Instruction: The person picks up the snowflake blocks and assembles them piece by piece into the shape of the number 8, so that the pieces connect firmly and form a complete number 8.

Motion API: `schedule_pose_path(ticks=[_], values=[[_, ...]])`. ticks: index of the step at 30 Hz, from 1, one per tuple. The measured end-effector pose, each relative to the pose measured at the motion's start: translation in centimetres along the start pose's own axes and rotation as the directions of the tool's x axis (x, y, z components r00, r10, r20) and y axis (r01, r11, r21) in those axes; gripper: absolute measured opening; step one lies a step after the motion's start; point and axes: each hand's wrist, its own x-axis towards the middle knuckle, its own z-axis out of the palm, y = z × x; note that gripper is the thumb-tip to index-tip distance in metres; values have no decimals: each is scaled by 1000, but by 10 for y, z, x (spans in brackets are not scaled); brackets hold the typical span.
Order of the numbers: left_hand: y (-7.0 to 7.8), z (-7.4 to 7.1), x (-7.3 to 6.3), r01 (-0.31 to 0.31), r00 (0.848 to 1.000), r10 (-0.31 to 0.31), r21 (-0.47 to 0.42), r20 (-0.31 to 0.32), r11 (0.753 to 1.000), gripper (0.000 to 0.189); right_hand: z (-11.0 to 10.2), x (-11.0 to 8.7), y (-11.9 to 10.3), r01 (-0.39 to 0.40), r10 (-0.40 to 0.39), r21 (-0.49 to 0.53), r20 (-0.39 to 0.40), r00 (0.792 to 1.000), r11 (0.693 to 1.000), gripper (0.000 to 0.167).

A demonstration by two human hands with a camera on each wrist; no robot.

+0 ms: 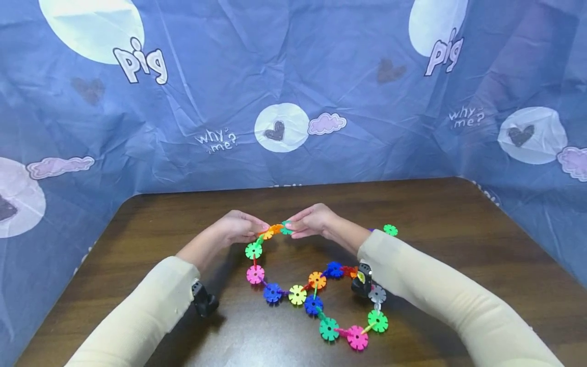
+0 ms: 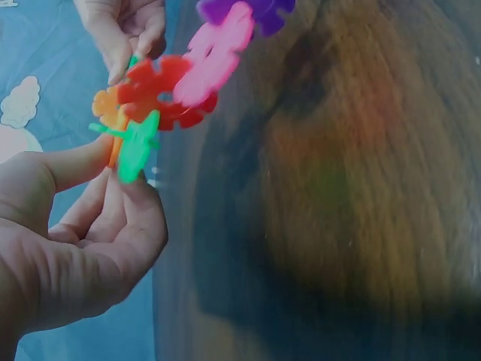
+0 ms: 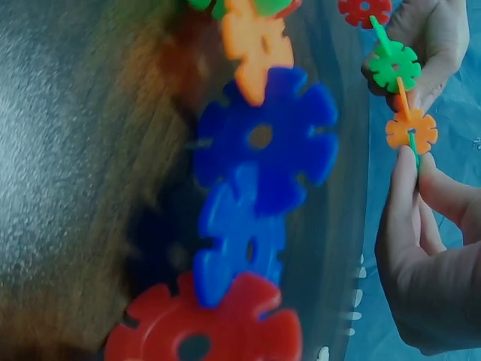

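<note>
Slotted plastic flower discs are joined in a chain. At its far end, my left hand (image 1: 240, 227) pinches an orange disc (image 2: 115, 150) seen edge-on between thumb and fingers. A green disc (image 2: 137, 148) hangs beside those fingertips. My right hand (image 1: 314, 220) pinches a teal-green disc (image 1: 286, 228) by its edge. Between the hands, another orange disc (image 3: 412, 130) meets the slot of that green piece. Both hands are raised close together, fingertips a short gap apart. From the left hand the chain curves down through a green disc (image 1: 253, 250) and a pink disc (image 1: 255, 274).
More linked discs form a second loop, with a blue disc (image 1: 314, 305), a pink disc (image 1: 357, 338) and a grey disc (image 1: 377, 294). The right sleeve (image 1: 412, 265) hides part of it. A green disc (image 1: 390, 230) shows beyond that forearm. A blue printed cloth (image 1: 293, 168) stands behind the brown table (image 1: 183, 209).
</note>
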Motion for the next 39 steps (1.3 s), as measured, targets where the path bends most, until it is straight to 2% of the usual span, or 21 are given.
schedule_pose_path(ticks=[5,9,12,17,22,27,30,34,37,39], values=[[2,-7,1,32,999,-32,101,-1,994,34,-1,2,-1,-50,47,34,86,995,998,36],[2,-9,4,8,1000,-7,162,-2,987,35,-1,2,0,-74,68,44,132,989,996,39],[4,-7,6,-43,999,39,203,25,978,36,0,3,2,-90,82,48,149,985,995,40],[11,1,10,-103,994,86,296,68,950,36,1,4,4,-115,112,10,151,982,993,40],[16,6,15,-97,995,76,363,72,927,31,4,5,4,-125,121,23,128,984,992,38],[17,9,16,-85,996,66,371,63,925,26,4,6,5,-122,116,32,140,983,992,38],[15,9,16,-89,996,72,352,61,932,26,-4,6,5,-80,83,-27,128,988,996,37],[12,7,16,-91,995,74,336,64,937,27,-26,8,2,34,-21,-184,69,997,982,34],[11,6,16,-78,996,59,344,67,936,26,-45,10,-3,117,-118,-318,14,993,941,31],[10,5,16,-73,996,51,360,69,930,25,-56,11,-6,155,-181,-415,-25,983,896,29]])
